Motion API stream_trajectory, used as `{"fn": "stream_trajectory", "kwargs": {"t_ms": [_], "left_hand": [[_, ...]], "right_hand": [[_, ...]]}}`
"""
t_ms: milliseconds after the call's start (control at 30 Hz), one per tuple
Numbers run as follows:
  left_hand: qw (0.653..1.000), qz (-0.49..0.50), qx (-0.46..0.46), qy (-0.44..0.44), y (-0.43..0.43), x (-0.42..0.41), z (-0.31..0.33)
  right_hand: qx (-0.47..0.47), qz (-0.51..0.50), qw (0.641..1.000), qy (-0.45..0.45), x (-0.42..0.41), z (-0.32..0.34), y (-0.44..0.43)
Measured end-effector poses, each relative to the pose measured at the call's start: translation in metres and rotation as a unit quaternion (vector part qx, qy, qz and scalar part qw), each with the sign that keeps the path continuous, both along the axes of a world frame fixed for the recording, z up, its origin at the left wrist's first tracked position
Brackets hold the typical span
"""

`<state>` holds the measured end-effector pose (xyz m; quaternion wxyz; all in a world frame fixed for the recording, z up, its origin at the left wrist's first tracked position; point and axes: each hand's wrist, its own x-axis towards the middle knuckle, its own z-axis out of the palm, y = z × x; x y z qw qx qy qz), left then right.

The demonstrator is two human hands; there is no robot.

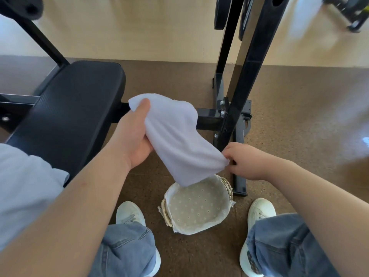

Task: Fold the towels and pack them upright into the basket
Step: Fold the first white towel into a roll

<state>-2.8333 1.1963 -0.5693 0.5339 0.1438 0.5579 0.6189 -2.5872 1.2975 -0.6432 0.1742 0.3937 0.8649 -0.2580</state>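
A white towel [175, 136] hangs in the air between my two hands, above the basket. My left hand [133, 134] grips its upper end, thumb on top of the cloth. My right hand [245, 160] pinches the towel's lower right corner. The round woven basket [229, 188] stands on the brown floor between my feet; its pale dotted liner shows and nothing lies inside. The towel's lower edge covers part of the basket's far rim.
A black padded bench [75, 108] sits at the left. A black metal frame [239, 92] with bolts rises just behind my right hand. My white shoes [129, 214] and jeans flank the basket. A light cloth [24, 186] lies at the far left.
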Motion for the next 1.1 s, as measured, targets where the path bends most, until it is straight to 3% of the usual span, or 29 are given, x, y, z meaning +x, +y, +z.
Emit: {"fn": "stream_trajectory", "kwargs": {"t_ms": [67, 167, 233, 500, 667, 867, 933, 1000, 1067, 1100], "left_hand": [[0.989, -0.031, 0.011, 0.145, 0.001, 0.000, -0.007], [0.889, -0.084, 0.012, 0.450, -0.001, 0.003, -0.016], [0.845, -0.102, 0.001, 0.524, -0.003, 0.007, -0.020], [0.821, -0.129, -0.017, 0.556, -0.001, 0.006, -0.027], [0.813, -0.133, -0.019, 0.566, -0.001, 0.006, -0.031], [0.814, -0.093, -0.021, 0.572, 0.001, 0.002, -0.031], [0.819, -0.075, -0.027, 0.568, 0.001, 0.000, -0.030], [0.823, -0.073, -0.031, 0.562, 0.001, 0.001, -0.028], [0.832, -0.089, -0.026, 0.547, 0.001, 0.003, -0.027], [0.837, -0.104, -0.021, 0.537, 0.001, 0.004, -0.027]], "right_hand": [[0.019, -0.009, 1.000, 0.001, 0.000, -0.002, -0.001], [0.024, -0.017, 1.000, 0.003, 0.000, -0.003, -0.003], [0.025, -0.032, 0.999, 0.014, -0.001, -0.003, -0.005], [0.033, 0.015, 0.999, 0.032, -0.005, -0.006, -0.006], [-0.019, 0.018, 1.000, -0.015, -0.006, -0.004, -0.010], [-0.041, -0.071, 0.993, 0.081, -0.013, 0.006, -0.014], [-0.073, -0.096, 0.992, 0.038, -0.010, 0.006, -0.011], [-0.111, -0.085, 0.988, -0.069, -0.004, 0.003, -0.010], [-0.069, -0.041, 0.985, -0.155, 0.000, 0.001, -0.009], [-0.037, -0.038, 0.987, -0.149, 0.000, 0.001, -0.007]]}}
